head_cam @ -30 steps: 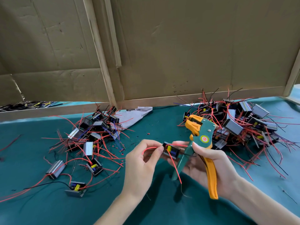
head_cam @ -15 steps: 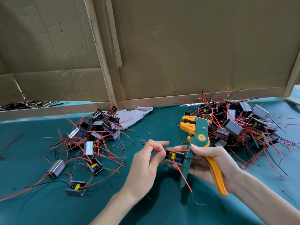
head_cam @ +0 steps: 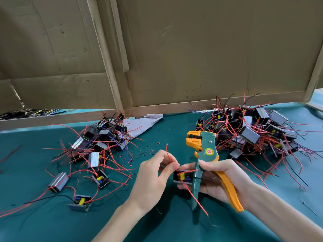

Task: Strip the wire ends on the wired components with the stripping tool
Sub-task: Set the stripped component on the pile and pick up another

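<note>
My right hand [head_cam: 222, 179] grips the stripping tool [head_cam: 208, 151], green body with orange jaws and orange handle, its head pointing up and away from me. The same hand's fingers also hold a small black wired component [head_cam: 183, 177] with a yellow part inside, just left of the tool. My left hand [head_cam: 153, 175] pinches one of that component's red wires [head_cam: 168, 153], whose free end stands up above my fingers. Another red wire [head_cam: 195, 198] hangs down from the component towards me.
A pile of wired components [head_cam: 253, 133] lies at the right on the green table cover [head_cam: 35, 224]. A looser spread of components [head_cam: 94, 151] lies at the left, beside a crumpled white sheet [head_cam: 145, 121]. Cardboard panels [head_cam: 192, 49] wall off the back. Bits of cut insulation [head_cam: 148, 152] dot the middle.
My left hand has drawn the red wire upright and away from the component. The tool has tilted more upright and shifted slightly left with my right hand.
</note>
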`<control>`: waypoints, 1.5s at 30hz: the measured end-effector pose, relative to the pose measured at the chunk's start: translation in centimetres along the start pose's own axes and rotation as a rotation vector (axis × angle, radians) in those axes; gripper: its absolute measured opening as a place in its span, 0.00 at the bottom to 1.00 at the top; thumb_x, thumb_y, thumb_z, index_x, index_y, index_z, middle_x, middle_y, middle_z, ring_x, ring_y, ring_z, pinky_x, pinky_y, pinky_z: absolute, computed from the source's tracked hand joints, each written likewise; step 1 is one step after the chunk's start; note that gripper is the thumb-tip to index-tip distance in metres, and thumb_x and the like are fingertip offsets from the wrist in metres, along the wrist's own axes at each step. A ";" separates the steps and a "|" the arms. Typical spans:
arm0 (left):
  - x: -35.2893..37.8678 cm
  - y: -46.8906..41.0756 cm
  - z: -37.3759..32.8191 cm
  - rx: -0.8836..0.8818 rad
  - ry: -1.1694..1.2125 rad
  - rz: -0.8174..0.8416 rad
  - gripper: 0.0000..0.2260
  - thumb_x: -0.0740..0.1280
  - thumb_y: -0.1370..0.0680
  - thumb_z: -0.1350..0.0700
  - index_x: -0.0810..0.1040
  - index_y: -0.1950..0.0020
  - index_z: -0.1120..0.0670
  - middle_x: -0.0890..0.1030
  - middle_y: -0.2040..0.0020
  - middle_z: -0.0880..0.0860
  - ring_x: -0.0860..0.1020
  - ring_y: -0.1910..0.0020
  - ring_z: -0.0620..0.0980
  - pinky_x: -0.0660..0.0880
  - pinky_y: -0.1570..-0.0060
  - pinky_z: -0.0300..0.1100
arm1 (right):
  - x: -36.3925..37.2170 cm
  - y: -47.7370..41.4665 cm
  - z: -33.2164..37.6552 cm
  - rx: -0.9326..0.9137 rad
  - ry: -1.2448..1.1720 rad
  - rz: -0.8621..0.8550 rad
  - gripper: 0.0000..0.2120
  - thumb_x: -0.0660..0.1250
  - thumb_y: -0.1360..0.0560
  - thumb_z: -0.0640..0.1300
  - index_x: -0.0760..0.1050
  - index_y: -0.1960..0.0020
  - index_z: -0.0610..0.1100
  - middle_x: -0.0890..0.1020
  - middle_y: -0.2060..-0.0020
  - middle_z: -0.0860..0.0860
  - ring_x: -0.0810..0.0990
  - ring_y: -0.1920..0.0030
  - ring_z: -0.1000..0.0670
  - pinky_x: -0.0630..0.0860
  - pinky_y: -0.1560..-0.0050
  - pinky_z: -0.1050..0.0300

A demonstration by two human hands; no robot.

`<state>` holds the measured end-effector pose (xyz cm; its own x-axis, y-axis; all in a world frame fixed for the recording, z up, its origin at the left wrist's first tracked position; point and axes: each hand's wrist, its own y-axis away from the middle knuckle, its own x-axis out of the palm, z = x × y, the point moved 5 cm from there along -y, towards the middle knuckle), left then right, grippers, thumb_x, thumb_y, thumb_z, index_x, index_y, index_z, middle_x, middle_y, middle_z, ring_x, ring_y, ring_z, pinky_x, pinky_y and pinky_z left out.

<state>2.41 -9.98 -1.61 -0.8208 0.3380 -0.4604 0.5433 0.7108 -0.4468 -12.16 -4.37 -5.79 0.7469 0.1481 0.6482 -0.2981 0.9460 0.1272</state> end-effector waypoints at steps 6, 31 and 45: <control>-0.3 0.1 -0.9 -0.017 0.042 -0.041 0.05 0.73 0.27 0.58 0.81 0.61 0.49 0.82 0.63 0.45 0.79 0.63 0.43 0.72 0.59 0.30 | 0.4 -0.2 -0.3 0.014 0.001 0.004 0.30 0.78 0.35 0.41 0.75 0.39 0.28 0.75 0.37 0.30 0.74 0.36 0.30 0.72 0.35 0.40; 1.1 1.2 -2.5 -0.017 0.213 -0.006 0.02 0.70 0.25 0.53 0.82 0.55 0.46 0.84 0.59 0.45 0.82 0.56 0.46 0.80 0.56 0.46 | 0.4 0.4 -0.6 -0.006 -0.041 -0.173 0.19 0.70 0.32 0.35 0.78 0.42 0.29 0.79 0.40 0.33 0.81 0.43 0.36 0.79 0.45 0.45; -0.2 0.2 -0.8 0.027 0.045 -0.039 0.05 0.71 0.26 0.60 0.82 0.58 0.49 0.82 0.59 0.43 0.80 0.55 0.45 0.72 0.52 0.32 | -0.7 0.4 -0.4 0.038 -0.032 -0.224 0.23 0.70 0.28 0.40 0.74 0.37 0.27 0.75 0.38 0.29 0.76 0.38 0.31 0.72 0.34 0.41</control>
<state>2.52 -9.42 -1.04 -0.8481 0.3381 -0.4080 0.5150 0.7070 -0.4847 -12.57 -4.00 -6.49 0.7778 -0.0745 0.6241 -0.1495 0.9425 0.2988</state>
